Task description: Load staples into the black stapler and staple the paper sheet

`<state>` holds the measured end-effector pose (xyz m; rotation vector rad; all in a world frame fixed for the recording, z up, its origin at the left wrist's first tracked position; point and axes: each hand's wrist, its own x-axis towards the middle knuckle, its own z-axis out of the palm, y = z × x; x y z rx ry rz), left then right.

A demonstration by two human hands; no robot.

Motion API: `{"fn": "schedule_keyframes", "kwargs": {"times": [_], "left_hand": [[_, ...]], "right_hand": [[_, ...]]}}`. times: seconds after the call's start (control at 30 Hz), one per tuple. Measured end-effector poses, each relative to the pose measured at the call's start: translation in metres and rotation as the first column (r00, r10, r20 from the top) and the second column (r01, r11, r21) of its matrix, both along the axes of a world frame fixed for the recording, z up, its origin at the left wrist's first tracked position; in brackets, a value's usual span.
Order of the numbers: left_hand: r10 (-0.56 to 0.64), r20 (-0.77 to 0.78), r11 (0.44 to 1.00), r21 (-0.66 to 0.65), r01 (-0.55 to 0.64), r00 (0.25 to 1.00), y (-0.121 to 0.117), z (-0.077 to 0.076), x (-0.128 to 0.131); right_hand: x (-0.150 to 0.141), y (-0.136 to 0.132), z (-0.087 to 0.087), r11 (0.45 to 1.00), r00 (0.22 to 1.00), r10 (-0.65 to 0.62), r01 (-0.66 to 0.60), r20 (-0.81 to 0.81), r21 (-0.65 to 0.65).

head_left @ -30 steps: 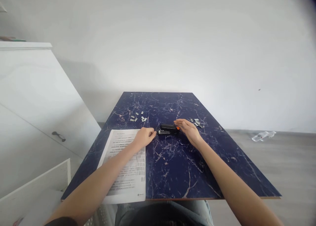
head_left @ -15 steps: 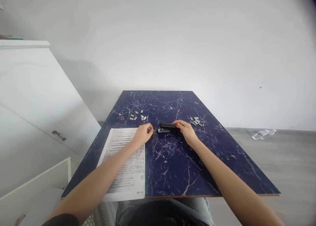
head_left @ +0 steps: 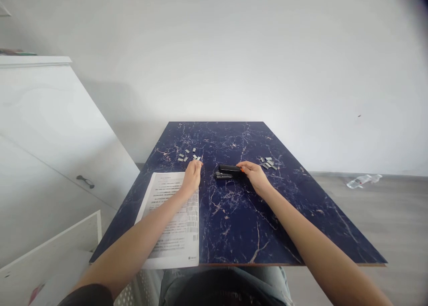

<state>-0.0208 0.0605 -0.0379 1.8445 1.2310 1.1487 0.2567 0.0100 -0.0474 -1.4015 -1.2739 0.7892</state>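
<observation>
A black stapler (head_left: 228, 171) with an orange rear end lies in the middle of the dark blue marbled table (head_left: 234, 217). My right hand (head_left: 254, 176) grips its right end with the fingers closed around it. My left hand (head_left: 191, 176) reaches forward over the top edge of a printed paper sheet (head_left: 174, 217). Its fingers are stretched out, and the fingertips touch the nearest piece in a small scatter of silver staple strips (head_left: 189, 155). Several more staple strips (head_left: 268, 163) lie to the right of my right hand.
A white cabinet (head_left: 50, 132) with a dark handle stands to the left of the table, with an open white drawer (head_left: 50, 252) below it. A clear plastic bottle (head_left: 363, 180) lies on the grey floor at the right. A bare white wall is behind the table.
My left hand has left the stapler's left end and moved up and left to the staple strips, with its fingers stretching out. My right hand stays on the stapler's right end.
</observation>
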Motion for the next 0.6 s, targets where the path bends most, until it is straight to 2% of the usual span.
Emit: {"fn": "schedule_keyframes", "kwargs": {"times": [0.17,0.27,0.4,0.5,0.6], "left_hand": [[0.003,-0.031,1.0,0.008,-0.003,1.0,0.0,0.004,-0.001],[-0.113,-0.153,0.991,0.051,0.122,0.982,-0.004,0.011,0.0],[-0.231,-0.3,0.949,0.139,0.282,0.926,-0.013,0.018,0.007],[-0.275,-0.366,0.928,0.141,0.345,0.889,-0.017,0.018,0.015],[-0.255,-0.378,0.928,0.164,0.335,0.89,-0.017,0.016,0.021]], "right_hand": [[0.0,0.0,-0.001,1.0,1.0,0.01,-0.01,0.021,0.005],[-0.001,-0.001,-0.002,0.999,1.0,0.0,0.0,-0.011,0.039],[-0.007,-0.003,0.0,0.998,0.998,-0.023,0.026,-0.052,0.062],[-0.012,-0.007,0.006,0.997,1.0,-0.002,0.0,0.021,0.078],[-0.017,-0.011,0.013,0.994,0.989,0.037,-0.052,0.145,0.099]]}}
